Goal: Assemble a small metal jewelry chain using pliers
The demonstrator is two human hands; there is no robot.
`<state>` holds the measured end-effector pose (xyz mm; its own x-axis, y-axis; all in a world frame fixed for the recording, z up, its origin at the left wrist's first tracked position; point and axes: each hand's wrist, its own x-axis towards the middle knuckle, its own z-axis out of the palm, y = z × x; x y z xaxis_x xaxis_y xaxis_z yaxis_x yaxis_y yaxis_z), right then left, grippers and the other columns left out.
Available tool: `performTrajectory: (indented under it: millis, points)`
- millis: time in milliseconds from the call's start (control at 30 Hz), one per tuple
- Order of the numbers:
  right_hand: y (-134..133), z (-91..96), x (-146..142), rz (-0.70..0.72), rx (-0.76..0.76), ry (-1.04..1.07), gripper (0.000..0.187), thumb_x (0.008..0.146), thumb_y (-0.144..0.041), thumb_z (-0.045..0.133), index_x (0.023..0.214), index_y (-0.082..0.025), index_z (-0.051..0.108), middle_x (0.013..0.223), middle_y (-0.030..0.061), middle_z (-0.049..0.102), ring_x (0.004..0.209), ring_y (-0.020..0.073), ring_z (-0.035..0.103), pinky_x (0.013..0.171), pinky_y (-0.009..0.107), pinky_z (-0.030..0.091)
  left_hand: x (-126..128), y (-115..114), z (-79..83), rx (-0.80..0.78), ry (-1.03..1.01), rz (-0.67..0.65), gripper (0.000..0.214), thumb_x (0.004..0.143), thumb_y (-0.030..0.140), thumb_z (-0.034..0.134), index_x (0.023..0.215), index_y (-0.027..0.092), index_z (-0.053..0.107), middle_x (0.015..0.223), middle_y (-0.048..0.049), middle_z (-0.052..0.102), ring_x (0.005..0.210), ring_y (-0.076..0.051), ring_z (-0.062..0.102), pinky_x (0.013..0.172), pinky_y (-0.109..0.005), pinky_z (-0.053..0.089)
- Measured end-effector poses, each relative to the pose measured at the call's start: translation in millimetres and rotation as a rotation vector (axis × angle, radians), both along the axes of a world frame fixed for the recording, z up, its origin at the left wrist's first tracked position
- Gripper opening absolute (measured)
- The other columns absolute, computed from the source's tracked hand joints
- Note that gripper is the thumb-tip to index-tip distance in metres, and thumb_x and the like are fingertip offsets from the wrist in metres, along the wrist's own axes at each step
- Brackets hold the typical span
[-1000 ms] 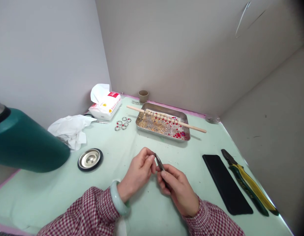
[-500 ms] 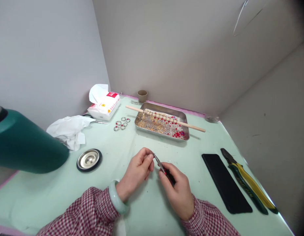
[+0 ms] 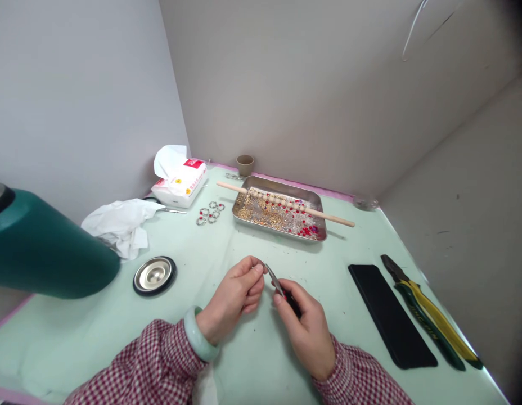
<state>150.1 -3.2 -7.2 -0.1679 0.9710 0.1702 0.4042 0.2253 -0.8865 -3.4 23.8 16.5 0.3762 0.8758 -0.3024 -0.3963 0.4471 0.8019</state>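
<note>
"Two hands at work here, close together over the pale green table (image 3: 244, 242), and the left hand (image 3: 235, 289) has thumb and forefinger pinched tight!"

"On what, though?"

"Looks like a tiny piece (image 3: 264, 268) right at the fingertips, too small to name. The other fingers are curled in beneath"

"And the right hand (image 3: 305, 329)?"

"Wrapped round the slim pliers (image 3: 276, 282), handles in the palm. Are the jaws parted? Can't tell from up here"

"Now, the line of that tool, that's everything!"

"Yes, its long axis slants forward and leftward out of the right hand, nose aimed straight at the left fingertips. Touching or just beside, I can't say"

"So the piece sits off the tip, left hand nearer?"

"Exactly, left hand nearest, with the metal tray (image 3: 278, 232) well apart beyond both, the beaded rings (image 3: 211, 214) ahead and to the left"
</note>
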Motion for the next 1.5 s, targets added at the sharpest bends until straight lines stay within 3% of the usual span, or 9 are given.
performTrajectory:
  millis: [367,667,1000,1133,1233,1367,1500]
  points:
    - [-1.4,-2.2,0.0,0.009,0.044,-0.028,0.015,0.088,-0.023,0.049,0.100,-0.019,0.057,0.087,0.0037,0.062,0.078,0.0157,0.059,0.071,0.025,0.046,1.2,0.2,1.4,0.013,0.104,0.028,0.021,0.087,0.033,0.047,0.076,0.020,0.036,0.051,0.0107,0.025,0.040,-0.004,0.013,0.037,-0.019,0.009]
    - [-3.7,-0.7,-2.8,-0.012,0.045,-0.062,0.014,0.086,-0.024,0.050,0.097,-0.019,0.057,0.082,0.0026,0.061,0.072,0.0154,0.057,0.065,0.025,0.045,5.3,0.6,-6.6,0.125,0.315,0.116,0.019,0.086,0.034,0.046,0.078,0.018,0.041,0.050,0.0103,0.029,0.043,-0.004,0.022,0.041,-0.017,0.018]
    - [-4.6,-1.7,-1.7,-0.001,0.013,-0.050,0.014,0.086,-0.027,0.051,0.096,-0.018,0.056,0.076,0.0008,0.058,0.065,0.0137,0.054,0.060,0.025,0.044,2.7,1.7,0.5,0.063,0.183,0.052,0.020,0.085,0.035,0.046,0.077,0.020,0.036,0.049,0.0118,0.027,0.040,-0.004,0.014,0.038,-0.019,0.012]
    - [-4.6,-1.8,-1.7,-0.005,0.016,-0.053,0.013,0.087,-0.027,0.050,0.094,-0.018,0.056,0.076,0.0009,0.058,0.067,0.0141,0.055,0.061,0.025,0.044,1.9,1.9,-0.1,0.089,0.224,0.052,0.019,0.085,0.035,0.046,0.077,0.020,0.036,0.049,0.0115,0.027,0.040,-0.005,0.016,0.038,-0.019,0.014]
    - [-4.7,-2.1,-1.8,-0.022,0.046,-0.072,0.013,0.087,-0.026,0.049,0.094,-0.019,0.056,0.076,0.0010,0.058,0.068,0.0143,0.056,0.062,0.025,0.044,1.7,1.4,-2.5,0.172,0.345,0.069,0.018,0.086,0.033,0.043,0.075,0.020,0.038,0.051,0.0099,0.030,0.042,-0.006,0.021,0.041,-0.020,0.019]
    - [-5.5,-2.0,-2.3,-0.027,0.078,-0.109,0.012,0.087,-0.024,0.049,0.094,-0.019,0.056,0.077,0.0011,0.059,0.066,0.0139,0.055,0.061,0.025,0.043,1.1,-0.5,-4.1,0.437,0.718,0.178,0.017,0.087,0.027,0.042,0.072,0.019,0.041,0.060,0.0045,0.042,0.055,-0.010,0.039,0.054,-0.023,0.031]
    - [-7.8,-3.3,-4.3,-0.038,0.140,-0.162,0.012,0.087,-0.022,0.048,0.096,-0.018,0.055,0.079,0.0023,0.059,0.067,0.0142,0.055,0.061,0.026,0.043,1.6,-4.7,-6.2,0.570,1.029,0.185,0.017,0.090,0.024,0.036,0.075,0.020,0.042,0.063,0.0022,0.049,0.058,-0.013,0.046,0.057,-0.025,0.031]
